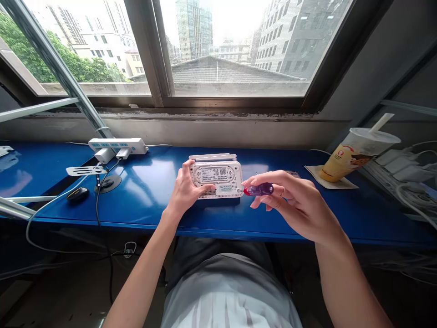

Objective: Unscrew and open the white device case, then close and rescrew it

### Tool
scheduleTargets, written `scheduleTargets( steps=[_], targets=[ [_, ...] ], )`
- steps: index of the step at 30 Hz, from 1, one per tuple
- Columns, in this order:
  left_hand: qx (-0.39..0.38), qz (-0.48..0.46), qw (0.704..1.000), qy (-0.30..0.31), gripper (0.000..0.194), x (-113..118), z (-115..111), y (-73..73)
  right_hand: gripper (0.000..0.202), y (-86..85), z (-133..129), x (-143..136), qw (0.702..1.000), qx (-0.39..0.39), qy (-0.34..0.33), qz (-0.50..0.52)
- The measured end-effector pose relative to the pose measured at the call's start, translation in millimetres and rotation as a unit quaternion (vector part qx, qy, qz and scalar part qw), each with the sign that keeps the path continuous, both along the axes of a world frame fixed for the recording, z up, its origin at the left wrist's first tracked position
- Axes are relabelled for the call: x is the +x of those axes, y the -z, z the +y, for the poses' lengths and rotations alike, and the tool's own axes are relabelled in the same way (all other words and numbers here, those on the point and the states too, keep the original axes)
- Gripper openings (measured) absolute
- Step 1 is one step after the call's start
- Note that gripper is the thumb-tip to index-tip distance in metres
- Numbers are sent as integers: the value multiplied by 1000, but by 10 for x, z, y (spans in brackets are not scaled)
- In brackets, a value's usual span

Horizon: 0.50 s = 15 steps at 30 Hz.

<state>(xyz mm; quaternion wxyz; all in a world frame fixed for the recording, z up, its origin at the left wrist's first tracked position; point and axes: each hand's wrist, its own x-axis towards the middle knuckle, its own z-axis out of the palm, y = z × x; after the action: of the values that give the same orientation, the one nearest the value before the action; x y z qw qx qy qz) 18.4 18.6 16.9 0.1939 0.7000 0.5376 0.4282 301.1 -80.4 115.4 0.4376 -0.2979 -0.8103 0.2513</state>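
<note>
While the left hand [184,187] steadies a white router-like box [223,176] at its left side, thumb laid across the labelled face and fingers curled around the far left corner, the right hand [298,200] holds a screwdriver [262,189] by its purple and red handle. The box is near the middle of the blue desk [136,205], its printed labels and vent holes facing up toward the camera, with a slim white antenna [212,157] along its far edge. The screwdriver points leftward at the near right corner of the box (whether its tip sits in a screw is too small to tell). Thumb and forefinger close around the handle, the other fingers bent loosely below. Off to the left are a black mouse [78,194], a round cable grommet [108,184] and a white power strip [136,145] with chargers [105,156] plugged in. To the right, a plastic cup [344,159] of orange drink with a straw [382,122] stands on a brown napkin [344,183]. Beyond the desk, a dark-framed window [160,54] looks out on buildings [194,29] and trees [68,54].
</note>
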Motion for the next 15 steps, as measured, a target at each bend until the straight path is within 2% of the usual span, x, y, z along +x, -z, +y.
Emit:
scheduleTargets(
  steps=[7,15],
  targets=[
    [4,3,1000,1,97,-2,-8,-2,37,51,-18,24,994,99,52,22],
    [7,-2,1000,5,96,2,-20,-13,32,45,-29,42,988,128,80,34]
  ],
)
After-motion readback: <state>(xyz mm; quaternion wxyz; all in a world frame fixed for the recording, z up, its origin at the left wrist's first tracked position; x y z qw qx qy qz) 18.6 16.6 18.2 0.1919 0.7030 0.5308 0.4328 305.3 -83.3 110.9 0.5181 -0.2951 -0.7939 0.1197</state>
